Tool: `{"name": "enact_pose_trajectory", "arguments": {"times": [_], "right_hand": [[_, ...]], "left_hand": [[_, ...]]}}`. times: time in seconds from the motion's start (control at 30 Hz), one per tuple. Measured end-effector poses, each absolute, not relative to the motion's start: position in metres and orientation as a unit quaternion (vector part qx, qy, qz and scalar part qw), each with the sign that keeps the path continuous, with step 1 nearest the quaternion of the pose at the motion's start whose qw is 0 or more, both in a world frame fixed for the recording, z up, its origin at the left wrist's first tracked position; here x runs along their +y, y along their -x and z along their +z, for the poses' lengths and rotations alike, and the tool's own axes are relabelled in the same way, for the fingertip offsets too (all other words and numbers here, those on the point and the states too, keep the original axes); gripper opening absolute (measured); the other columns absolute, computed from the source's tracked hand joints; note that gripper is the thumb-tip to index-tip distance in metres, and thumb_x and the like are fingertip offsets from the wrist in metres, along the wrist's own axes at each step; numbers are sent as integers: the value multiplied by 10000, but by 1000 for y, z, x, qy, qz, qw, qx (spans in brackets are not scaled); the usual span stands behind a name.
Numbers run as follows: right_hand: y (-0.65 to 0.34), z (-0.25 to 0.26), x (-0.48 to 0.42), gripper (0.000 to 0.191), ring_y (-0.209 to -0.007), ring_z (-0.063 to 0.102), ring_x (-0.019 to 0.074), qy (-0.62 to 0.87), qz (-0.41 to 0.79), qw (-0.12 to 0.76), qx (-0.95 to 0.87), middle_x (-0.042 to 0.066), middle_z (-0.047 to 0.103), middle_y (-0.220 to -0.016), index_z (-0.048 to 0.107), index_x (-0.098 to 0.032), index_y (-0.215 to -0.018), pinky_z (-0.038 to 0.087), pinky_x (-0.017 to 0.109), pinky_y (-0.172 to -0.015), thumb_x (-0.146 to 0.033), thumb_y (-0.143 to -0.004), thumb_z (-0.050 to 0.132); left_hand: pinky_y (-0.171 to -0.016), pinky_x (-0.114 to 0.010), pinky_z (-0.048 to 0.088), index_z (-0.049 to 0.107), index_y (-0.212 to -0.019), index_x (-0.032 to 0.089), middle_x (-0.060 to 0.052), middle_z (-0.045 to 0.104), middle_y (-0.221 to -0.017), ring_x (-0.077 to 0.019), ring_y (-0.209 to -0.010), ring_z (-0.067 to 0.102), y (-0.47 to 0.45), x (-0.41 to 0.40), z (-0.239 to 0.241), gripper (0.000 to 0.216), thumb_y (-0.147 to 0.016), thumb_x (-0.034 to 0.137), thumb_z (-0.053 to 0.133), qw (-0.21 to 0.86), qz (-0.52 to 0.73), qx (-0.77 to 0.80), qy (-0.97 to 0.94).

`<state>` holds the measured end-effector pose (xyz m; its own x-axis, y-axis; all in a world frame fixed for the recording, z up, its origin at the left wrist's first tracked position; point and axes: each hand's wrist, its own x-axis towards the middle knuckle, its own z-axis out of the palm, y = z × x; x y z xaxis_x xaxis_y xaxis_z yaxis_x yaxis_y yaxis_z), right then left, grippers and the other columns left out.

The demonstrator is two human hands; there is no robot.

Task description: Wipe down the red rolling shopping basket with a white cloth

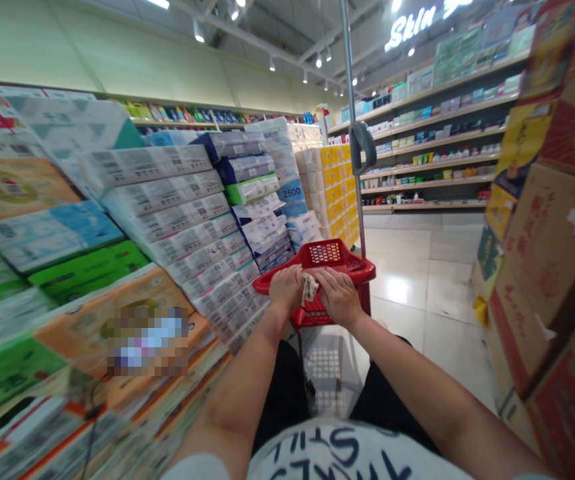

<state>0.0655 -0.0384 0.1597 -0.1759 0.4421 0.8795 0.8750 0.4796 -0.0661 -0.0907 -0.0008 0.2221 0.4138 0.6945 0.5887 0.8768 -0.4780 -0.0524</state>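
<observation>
Both my hands rest at the near end of a red plastic shopping cart point(371, 270), in front of my body. My left hand point(286, 287) is closed over the left part of its handle. The right part is under my right hand point(338, 293), with its fingers bent forward over it. Between the two hands hangs a small crumpled whitish thing point(310, 287), perhaps a tissue or cloth; I cannot tell which hand, if either, holds it. The handle bar itself is mostly hidden under my fingers. A tall metal pole point(350, 73) with a grey hook-shaped holder point(363, 148) rises at the cart's right side.
Stacked tissue packs point(177, 207) stand close along the left. Yellow-sided packs point(338, 190) are piled ahead. Cardboard cartons point(542, 267) line the right side. A pale tiled floor point(407, 300) runs forward to shelves point(432, 143) of small goods.
</observation>
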Motion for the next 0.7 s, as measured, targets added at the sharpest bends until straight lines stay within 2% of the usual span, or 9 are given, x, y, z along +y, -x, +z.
{"name": "enact_pose_trajectory", "arguments": {"times": [0.07,0.23,0.43,0.7], "right_hand": [[-65,160,-39,424,-1300,426,218,454,-238,457,-727,86,561,-1340,515,-153,-1327,274,375,-1064,-182,-914,421],[-65,161,-40,453,-1308,416,235,450,-240,450,-734,106,545,-1353,496,-152,-1348,274,384,-1064,-200,-901,444],[-53,160,-40,412,-1285,454,223,454,-259,473,-710,92,579,-1317,506,-167,-1333,268,368,-1066,-192,-925,455],[-36,157,-36,523,-1269,484,265,451,-235,488,-710,113,559,-1339,420,-178,-1412,258,386,-1065,-190,-894,482]], "left_hand": [[-989,-386,448,597,-1187,154,-101,655,-1196,-222,-1121,601,91,-2,222,342,-955,222,355,184,-254,-493,812],[-1071,-375,382,578,-1226,196,-61,615,-1278,-200,-1212,539,91,-4,217,338,-960,283,389,185,-288,-410,845],[-931,-313,473,623,-1154,217,-31,667,-1197,-175,-1075,628,110,9,219,338,-974,274,343,123,-299,-508,798],[-913,-339,453,632,-1132,198,-55,675,-1172,-178,-1079,617,123,15,204,413,-967,248,257,118,-372,-480,786]]}}
